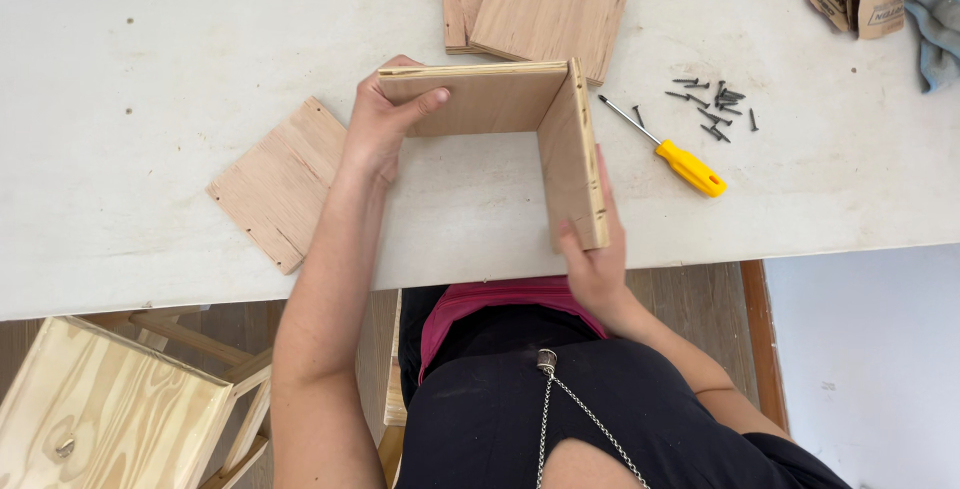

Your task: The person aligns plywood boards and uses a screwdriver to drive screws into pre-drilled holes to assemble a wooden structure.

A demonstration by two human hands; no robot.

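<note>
From the head camera, the left hand grips one plywood panel upright on the white table. The right hand clasps the adjoining panel; they seem joined at the corner. A yellow-handled screwdriver lies just beside black screws.

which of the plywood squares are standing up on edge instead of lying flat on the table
The two joined panels held by the left hand and right hand. The lone square and the stacked squares lie flat.

Black sleeveless top, pink waistband, silver neck chain.
</note>
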